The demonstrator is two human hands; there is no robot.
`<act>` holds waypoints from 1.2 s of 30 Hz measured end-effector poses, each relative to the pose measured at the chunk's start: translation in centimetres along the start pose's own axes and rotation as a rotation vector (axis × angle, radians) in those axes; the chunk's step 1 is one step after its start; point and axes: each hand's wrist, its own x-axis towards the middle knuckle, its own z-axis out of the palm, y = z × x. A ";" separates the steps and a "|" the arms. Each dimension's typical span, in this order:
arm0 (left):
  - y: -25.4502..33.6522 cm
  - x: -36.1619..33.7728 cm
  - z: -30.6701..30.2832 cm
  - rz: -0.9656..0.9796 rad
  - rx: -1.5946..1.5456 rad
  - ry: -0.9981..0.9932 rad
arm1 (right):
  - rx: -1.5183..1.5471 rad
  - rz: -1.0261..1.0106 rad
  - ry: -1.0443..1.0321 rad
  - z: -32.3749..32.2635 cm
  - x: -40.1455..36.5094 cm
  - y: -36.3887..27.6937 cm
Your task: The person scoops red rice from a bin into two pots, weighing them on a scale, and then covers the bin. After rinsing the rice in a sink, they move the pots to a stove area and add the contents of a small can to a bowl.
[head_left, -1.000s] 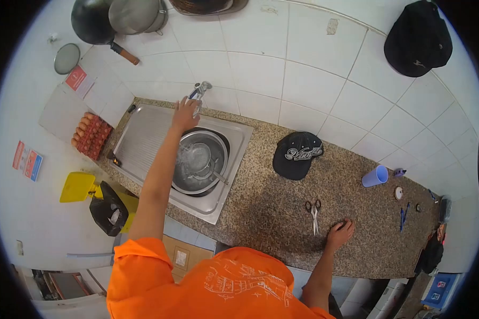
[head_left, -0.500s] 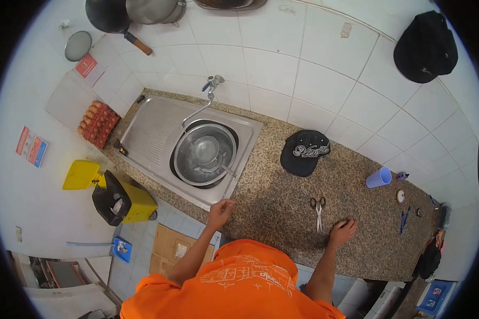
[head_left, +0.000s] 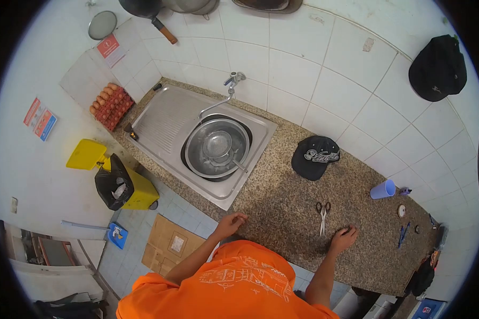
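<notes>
My left hand (head_left: 230, 225) rests at the counter's front edge near the sink corner, its fingers loosely extended and holding nothing visible. On the stone counter (head_left: 282, 223), my right hand (head_left: 344, 240) lies with fingers slightly bent and apart. Just left of it are scissors (head_left: 323, 219) with dark handles, points toward me and apart from the hand. Behind them sits a black cap (head_left: 315, 158) with pale lettering. Inside the sink (head_left: 226, 198) stands a metal bowl (head_left: 192, 159) containing a round strainer (head_left: 217, 144) with a handle.
A purple cup (head_left: 382, 190), a white spool (head_left: 402, 211) and blue pens (head_left: 404, 235) are at the right. Left of the sink stand an egg tray (head_left: 113, 108) and an open yellow bin (head_left: 142, 191). Cardboard (head_left: 167, 242) lies on the floor. Another black cap (head_left: 438, 69) hangs on the wall.
The head view has turned slightly, so the sink and wall items appear farther right. Both hands stay near the same counter places; the scissors and cap have not visibly moved on it.
</notes>
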 end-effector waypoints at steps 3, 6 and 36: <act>-0.7 0.1 -1.0 -0.074 0.019 -0.010 | -0.015 -0.011 0.053 0.1 -0.3 -0.1; -0.9 -0.2 -1.6 -0.070 0.021 -0.005 | -0.002 -0.022 0.046 0.0 -0.2 0.0; 3.6 23.8 -21.6 0.265 0.343 0.672 | 0.036 0.030 -0.099 -0.4 0.3 -0.9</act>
